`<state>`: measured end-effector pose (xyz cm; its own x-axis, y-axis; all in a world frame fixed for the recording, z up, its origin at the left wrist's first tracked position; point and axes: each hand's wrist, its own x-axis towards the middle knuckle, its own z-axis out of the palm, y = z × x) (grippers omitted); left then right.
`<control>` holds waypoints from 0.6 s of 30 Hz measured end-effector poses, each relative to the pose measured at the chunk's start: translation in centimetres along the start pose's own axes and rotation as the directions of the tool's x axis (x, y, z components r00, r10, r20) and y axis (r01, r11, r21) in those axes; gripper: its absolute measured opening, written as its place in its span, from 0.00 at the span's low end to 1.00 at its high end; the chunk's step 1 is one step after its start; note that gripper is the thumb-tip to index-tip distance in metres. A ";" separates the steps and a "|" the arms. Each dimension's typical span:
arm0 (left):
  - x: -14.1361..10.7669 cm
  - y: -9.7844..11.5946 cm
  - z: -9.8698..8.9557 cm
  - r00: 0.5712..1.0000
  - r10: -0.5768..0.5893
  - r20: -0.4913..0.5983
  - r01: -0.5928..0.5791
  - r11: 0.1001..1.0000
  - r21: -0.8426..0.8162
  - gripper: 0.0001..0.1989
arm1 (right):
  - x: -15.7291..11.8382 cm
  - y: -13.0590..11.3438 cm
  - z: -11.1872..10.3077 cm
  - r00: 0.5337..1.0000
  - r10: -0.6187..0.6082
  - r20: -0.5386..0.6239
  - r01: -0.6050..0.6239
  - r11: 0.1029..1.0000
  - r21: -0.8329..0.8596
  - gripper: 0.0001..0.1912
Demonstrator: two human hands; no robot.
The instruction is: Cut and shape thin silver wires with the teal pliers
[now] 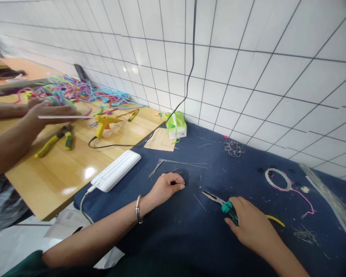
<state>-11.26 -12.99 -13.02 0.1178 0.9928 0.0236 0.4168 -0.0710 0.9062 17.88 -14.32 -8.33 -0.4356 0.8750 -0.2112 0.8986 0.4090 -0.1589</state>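
My right hand (pixel 248 221) is closed round the green-and-black handles of a pair of needle-nose pliers (pixel 219 201), whose jaws point left toward my other hand. Thumb and fingertips of my left hand (pixel 168 186) are pinched together over the dark blue cloth; whatever they hold is too small to make out. Between the two hands lies a short straight piece of wire (pixel 200 202). Beyond my left hand, longer wires (pixel 158 167) are spread on the cloth. A yellow curved handle (pixel 275 220) shows partly from behind my right hand.
A white power strip (pixel 115 171) lies left. Coiled wire (pixel 233 148), a pale ring (pixel 276 180), cut wire pieces (pixel 305 235) and a wire bundle (pixel 334 200) lie right. A tissue pack (pixel 175 125) stands near the wall. Left, a co-worker's hands (pixel 46 113) are near a glue gun (pixel 103 125).
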 end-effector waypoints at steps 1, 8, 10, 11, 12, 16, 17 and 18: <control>-0.1 0.2 0.0 1.000 -0.023 0.004 0.023 0.996 -0.088 0.05 | 0.2 0.2 0.3 0.999 0.016 -0.042 -0.017 0.999 -0.028 0.12; -0.6 1.5 0.4 0.997 -0.078 0.016 0.076 0.862 -0.501 0.07 | 1.3 1.0 1.8 0.986 0.042 -0.163 -0.074 0.978 -0.194 0.18; -0.5 1.5 0.5 0.997 -0.082 0.014 0.077 0.845 -0.529 0.08 | 1.3 1.0 1.9 0.986 0.032 -0.165 -0.066 0.976 -0.207 0.18; -0.5 1.5 0.5 0.996 -0.083 0.013 0.077 0.842 -0.534 0.08 | 1.3 1.0 2.0 0.986 0.028 -0.167 -0.064 0.976 -0.209 0.18; -0.4 1.4 0.5 0.996 -0.085 0.011 0.077 0.842 -0.535 0.08 | 1.3 0.9 2.0 0.986 0.025 -0.168 -0.061 0.976 -0.211 0.18; -0.3 1.3 0.2 0.996 -0.086 0.000 0.074 0.857 -0.510 0.08 | 1.3 0.8 2.0 0.985 0.018 -0.171 -0.055 0.974 -0.218 0.19; -0.4 1.3 0.1 0.996 -0.085 -0.005 0.071 0.864 -0.499 0.08 | 1.3 0.7 2.0 0.985 0.017 -0.173 -0.055 0.974 -0.221 0.19; -0.4 1.3 0.1 0.996 -0.083 -0.009 0.069 0.871 -0.486 0.08 | 1.3 0.7 2.0 0.984 0.016 -0.176 -0.056 0.973 -0.225 0.19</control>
<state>-10.68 -13.51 -11.86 0.0748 0.9960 -0.0484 -0.0672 0.0535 0.9963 17.85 -13.42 -10.60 -0.4048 0.9135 -0.0410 0.9104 0.4068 0.0748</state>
